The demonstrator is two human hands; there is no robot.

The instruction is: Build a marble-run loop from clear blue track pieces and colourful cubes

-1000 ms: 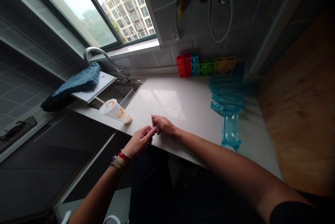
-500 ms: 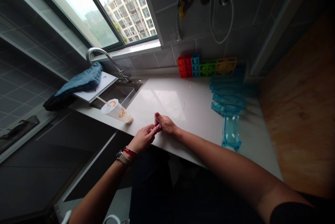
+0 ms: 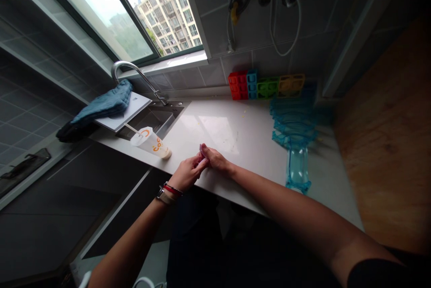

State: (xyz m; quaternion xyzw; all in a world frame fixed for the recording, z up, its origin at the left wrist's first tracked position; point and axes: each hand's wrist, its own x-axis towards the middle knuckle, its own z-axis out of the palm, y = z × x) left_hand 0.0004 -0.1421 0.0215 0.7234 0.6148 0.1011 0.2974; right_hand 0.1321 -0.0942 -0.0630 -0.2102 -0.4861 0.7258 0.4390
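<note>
My left hand and my right hand meet above the front edge of the white counter. Fingers of both are closed together round something small and pale pinkish, mostly hidden, which I cannot make out. The left wrist carries a watch and a red and dark bracelet. Just left of my hands, a tilted-looking drink cup with orange lettering and a straw stands by the counter edge.
Behind the cup are a sink, a tap and a blue cloth on a white board. Coloured moulds line the wall. Clear blue plastic pieces lie at the right, beside a wooden panel.
My left hand and wrist have shifted slightly right and up, and its fingers have moved against the right hand. The other things have stayed in place.
</note>
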